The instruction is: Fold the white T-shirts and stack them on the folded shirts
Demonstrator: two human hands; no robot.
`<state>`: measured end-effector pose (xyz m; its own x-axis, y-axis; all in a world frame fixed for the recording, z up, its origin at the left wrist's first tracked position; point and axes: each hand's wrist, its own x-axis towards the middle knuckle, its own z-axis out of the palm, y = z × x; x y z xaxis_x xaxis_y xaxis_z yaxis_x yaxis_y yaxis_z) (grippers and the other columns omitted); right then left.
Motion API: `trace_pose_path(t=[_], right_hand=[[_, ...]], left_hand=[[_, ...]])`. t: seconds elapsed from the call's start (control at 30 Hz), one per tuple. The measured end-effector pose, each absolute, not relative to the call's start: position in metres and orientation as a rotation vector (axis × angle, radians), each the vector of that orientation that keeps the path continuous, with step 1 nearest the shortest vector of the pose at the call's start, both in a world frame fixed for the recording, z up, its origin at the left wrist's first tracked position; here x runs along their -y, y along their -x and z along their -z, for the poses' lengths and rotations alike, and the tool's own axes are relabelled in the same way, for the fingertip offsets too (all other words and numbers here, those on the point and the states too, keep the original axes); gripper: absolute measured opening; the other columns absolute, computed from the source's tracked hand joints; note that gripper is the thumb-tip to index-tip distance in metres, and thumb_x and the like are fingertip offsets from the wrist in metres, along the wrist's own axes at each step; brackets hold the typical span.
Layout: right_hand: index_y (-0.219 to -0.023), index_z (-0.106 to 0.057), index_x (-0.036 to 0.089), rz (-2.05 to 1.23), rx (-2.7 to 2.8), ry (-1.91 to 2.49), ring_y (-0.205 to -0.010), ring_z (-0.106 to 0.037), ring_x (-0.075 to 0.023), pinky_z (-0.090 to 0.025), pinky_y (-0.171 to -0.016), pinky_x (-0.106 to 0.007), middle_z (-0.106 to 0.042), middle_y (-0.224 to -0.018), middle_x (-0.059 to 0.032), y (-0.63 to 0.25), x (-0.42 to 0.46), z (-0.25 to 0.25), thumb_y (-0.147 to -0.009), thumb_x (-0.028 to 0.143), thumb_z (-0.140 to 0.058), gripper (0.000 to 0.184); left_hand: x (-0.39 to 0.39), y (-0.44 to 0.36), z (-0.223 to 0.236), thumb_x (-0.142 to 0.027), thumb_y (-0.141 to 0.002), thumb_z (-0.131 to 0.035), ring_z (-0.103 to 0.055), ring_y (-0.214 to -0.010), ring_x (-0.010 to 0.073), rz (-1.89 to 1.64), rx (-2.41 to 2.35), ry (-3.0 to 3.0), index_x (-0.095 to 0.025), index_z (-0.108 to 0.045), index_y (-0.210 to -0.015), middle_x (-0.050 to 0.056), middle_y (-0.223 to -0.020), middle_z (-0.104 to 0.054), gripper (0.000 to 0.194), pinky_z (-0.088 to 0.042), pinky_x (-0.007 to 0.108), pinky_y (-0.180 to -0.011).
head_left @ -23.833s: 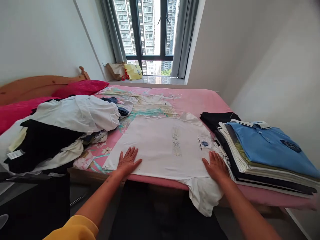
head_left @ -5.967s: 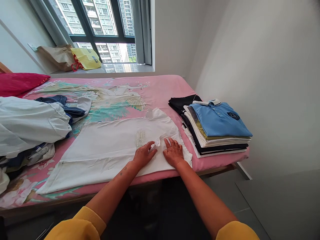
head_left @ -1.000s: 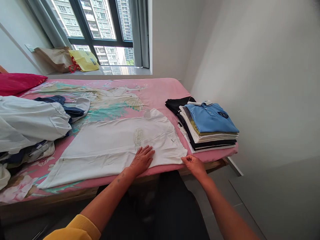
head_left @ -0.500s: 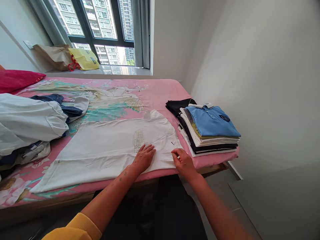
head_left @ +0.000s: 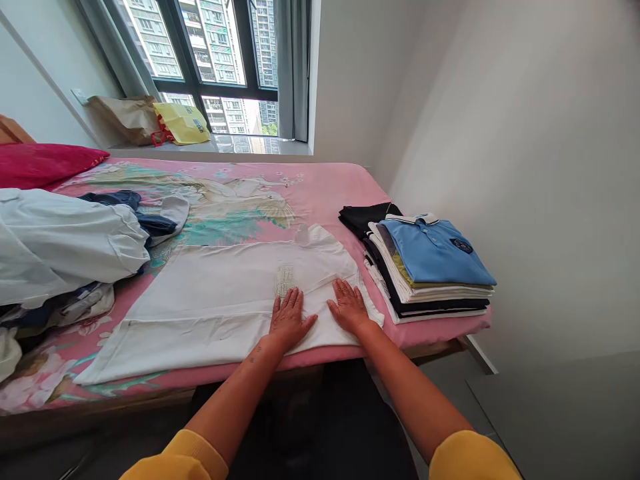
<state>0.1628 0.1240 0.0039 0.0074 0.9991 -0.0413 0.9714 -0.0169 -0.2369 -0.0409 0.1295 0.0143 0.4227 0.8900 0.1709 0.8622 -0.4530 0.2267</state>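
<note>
A white shirt (head_left: 215,300) lies spread flat on the pink bed (head_left: 325,190), its near long edge folded inward. My left hand (head_left: 290,319) rests palm down on the shirt's right part, fingers stretched out. My right hand (head_left: 350,308) lies flat beside it, fingers spread, pressing the folded sleeve area near the shirt's right end. Neither hand holds anything. Just right of my hands stands a stack of folded clothes (head_left: 430,273) with a blue polo shirt (head_left: 435,250) on top.
A heap of unfolded clothes (head_left: 60,247) covers the bed's left side, with a red pillow (head_left: 45,163) behind it. A brown paper bag (head_left: 125,117) and a yellow bag (head_left: 183,123) sit on the window sill. A white wall runs along the right.
My right hand has moved from the shirt's near right corner up onto the shirt and opened flat beside my left hand. The left hand has stayed pressed on the shirt.
</note>
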Motion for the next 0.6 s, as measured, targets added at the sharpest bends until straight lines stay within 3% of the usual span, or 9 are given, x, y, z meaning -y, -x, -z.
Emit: trace_pose_path(t=[0.2, 0.33, 0.5, 0.6], right_hand=[[-0.143, -0.028, 0.015, -0.202, 2.069, 2.048, -0.140, -0.010, -0.0191, -0.004, -0.113, -0.044, -0.021, -0.151, -0.0055, -0.150, -0.110, -0.023, -0.093, 0.037, -0.028, 0.055], [-0.141, -0.033, 0.017, -0.192, 2.202, 1.896, -0.139, -0.014, -0.0171, -0.004, -0.113, -0.040, -0.027, -0.149, -0.0045, -0.134, -0.104, -0.022, -0.094, 0.035, -0.027, 0.051], [-0.144, -0.027, 0.017, -0.211, 2.199, 1.986, -0.140, -0.014, -0.0188, -0.002, -0.112, -0.043, -0.022, -0.151, -0.0054, -0.128, -0.104, -0.003, -0.093, 0.042, -0.029, 0.056], [-0.144, -0.026, 0.018, -0.158, 2.191, 1.984, -0.140, -0.012, -0.0184, -0.001, -0.112, -0.043, -0.020, -0.152, -0.0041, -0.129, -0.104, 0.002, -0.094, 0.042, -0.028, 0.056]], left_hand=[[-0.111, 0.116, -0.028, -0.032, -0.091, -0.033, -0.028, -0.136, 0.0222, -0.774, -1.742, -2.558, -0.020, -0.041, -0.135, 0.009, -0.144, -0.039, 0.046, -0.015, 0.049, -0.112], [-0.097, 0.167, -0.025, -0.028, -0.091, -0.032, -0.030, -0.135, 0.0211, -0.609, -1.737, -2.600, -0.024, -0.047, -0.132, 0.005, -0.142, -0.041, 0.044, -0.014, 0.048, -0.113], [-0.088, 0.190, -0.019, -0.041, -0.087, -0.041, -0.033, -0.133, 0.0281, -0.373, -1.922, -2.467, -0.021, -0.044, -0.134, 0.011, -0.143, -0.039, 0.051, -0.015, 0.059, -0.108], [-0.080, 0.178, -0.022, -0.033, -0.088, -0.041, -0.035, -0.133, 0.0252, -0.470, -1.778, -2.580, -0.020, -0.055, -0.123, 0.010, -0.139, -0.045, 0.040, -0.020, 0.053, -0.110]])
